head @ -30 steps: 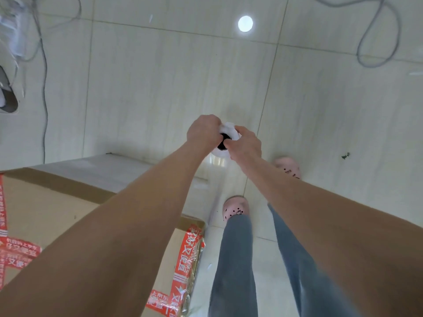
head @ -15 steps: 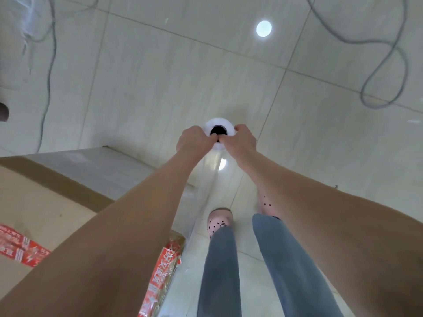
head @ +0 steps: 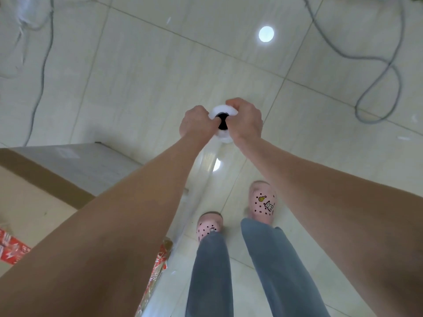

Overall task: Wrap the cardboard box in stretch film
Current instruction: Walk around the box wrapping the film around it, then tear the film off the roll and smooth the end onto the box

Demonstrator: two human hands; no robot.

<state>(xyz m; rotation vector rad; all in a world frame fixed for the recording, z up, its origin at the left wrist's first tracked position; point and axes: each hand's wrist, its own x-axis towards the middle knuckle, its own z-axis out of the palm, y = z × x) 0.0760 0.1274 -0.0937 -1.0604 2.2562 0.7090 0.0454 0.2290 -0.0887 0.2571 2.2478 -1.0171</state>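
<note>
The fingers of your left hand (head: 198,122) and your right hand (head: 246,121) were curled tightly round the upper end of the stretch film roll (head: 223,110). One hand gripped each side of its white rim, and they met over the dark core opening (head: 222,122). How far the fingertips reached into the core could not be told. The roll stood roughly upright, held out in front of you at arm's length, with both forearms extended and converging on it. A translucent sheet of film (head: 207,177) ran from the roll down and to your left, towards the near corner of the cardboard box (head: 34,202). The box lay on the floor at lower left, partly hidden by your left forearm. Its brown top faced up, its far side looked pale and glossy, and red printed tape (head: 12,248) ran across it. Your feet in pink clogs (head: 263,203) stood just right of the box on the tiled floor (head: 142,76). A grey cable (head: 386,65) looped across the tiles at upper right, well apart from the box.
</note>
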